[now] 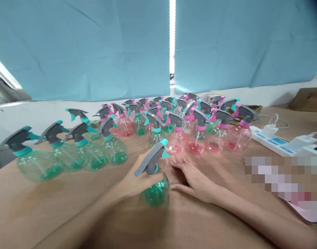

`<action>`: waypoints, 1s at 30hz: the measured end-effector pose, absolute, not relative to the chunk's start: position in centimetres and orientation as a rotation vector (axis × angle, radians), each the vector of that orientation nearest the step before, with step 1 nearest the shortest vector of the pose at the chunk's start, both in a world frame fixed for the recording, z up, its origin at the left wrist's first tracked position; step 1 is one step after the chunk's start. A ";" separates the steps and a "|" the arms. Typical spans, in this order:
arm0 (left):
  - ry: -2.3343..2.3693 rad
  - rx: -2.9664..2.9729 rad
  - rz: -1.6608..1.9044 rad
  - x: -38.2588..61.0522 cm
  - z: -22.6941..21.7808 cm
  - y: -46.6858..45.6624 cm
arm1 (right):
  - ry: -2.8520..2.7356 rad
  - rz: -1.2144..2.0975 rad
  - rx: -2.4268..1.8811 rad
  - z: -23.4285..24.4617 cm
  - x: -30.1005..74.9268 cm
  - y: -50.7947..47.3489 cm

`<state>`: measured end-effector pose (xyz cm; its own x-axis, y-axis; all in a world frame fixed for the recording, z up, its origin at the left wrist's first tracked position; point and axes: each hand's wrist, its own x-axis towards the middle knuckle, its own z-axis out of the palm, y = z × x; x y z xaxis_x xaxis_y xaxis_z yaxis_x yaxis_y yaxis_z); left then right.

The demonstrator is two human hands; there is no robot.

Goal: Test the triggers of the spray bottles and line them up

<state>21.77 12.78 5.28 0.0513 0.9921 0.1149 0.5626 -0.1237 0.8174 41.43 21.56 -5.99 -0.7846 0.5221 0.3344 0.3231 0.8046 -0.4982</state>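
My left hand (133,180) is wrapped round the neck of a green spray bottle (156,191) with a grey trigger head and teal nozzle, which stands on the brown table (44,207) just in front of me. My right hand (193,178) lies beside the bottle on its right, fingers stretched toward the nozzle, thumb near the bottle's body. Whether the fingertips touch the nozzle is unclear.
Several green spray bottles (93,152) stand in a row at left; several pink ones (217,136) cluster behind centre and right. A white power strip (274,142) with plugs lies at right. Blue curtains hang behind. A blurred patch covers the right foreground.
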 end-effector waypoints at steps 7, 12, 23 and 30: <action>1.441 1.636 0.858 20.6 6.2 12.9 | -2.536 0.587 -0.631 -6.0 41.4 21.6; 1.332 1.769 0.868 20.0 6.4 13.4 | -2.538 0.595 -0.640 -5.9 41.4 21.5; 1.340 1.431 1.020 20.9 4.8 12.7 | -2.547 0.586 -0.658 -6.1 41.5 21.5; 1.463 1.390 1.028 21.4 4.7 12.3 | -2.531 0.587 -0.652 -6.2 41.5 21.5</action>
